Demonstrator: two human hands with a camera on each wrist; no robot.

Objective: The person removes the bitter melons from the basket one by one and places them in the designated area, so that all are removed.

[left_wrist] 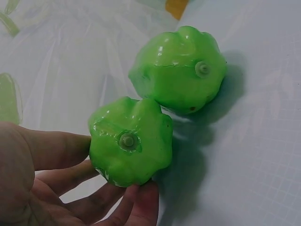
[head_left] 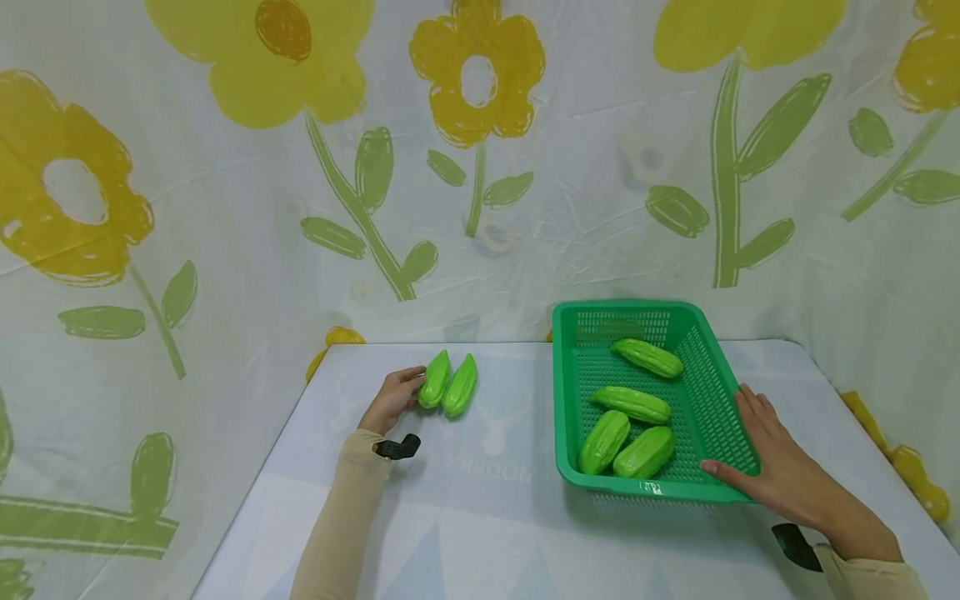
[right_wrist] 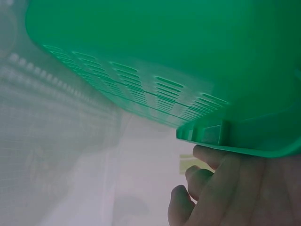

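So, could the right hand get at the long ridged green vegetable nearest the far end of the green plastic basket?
Probably yes, after loosening its hold: the right hand grips the basket, whose top is open, and nothing covers that vegetable.

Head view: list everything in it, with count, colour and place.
Table: one, whitish with pale print, lower centre.
Basket: one, green, table's right side.
Vegetables in basket: four, green, inside it.
Loose vegetables: two, green, left of the basket.
Flower-printed sheeting: number unclear, white, yellow and green, behind the table.
Wrist devices: two, black, one per wrist.
Sleeves: two, beige, forearms.
Left hand: one, at the leftmost loose vegetable.
Right hand: one, on the basket's right rim.
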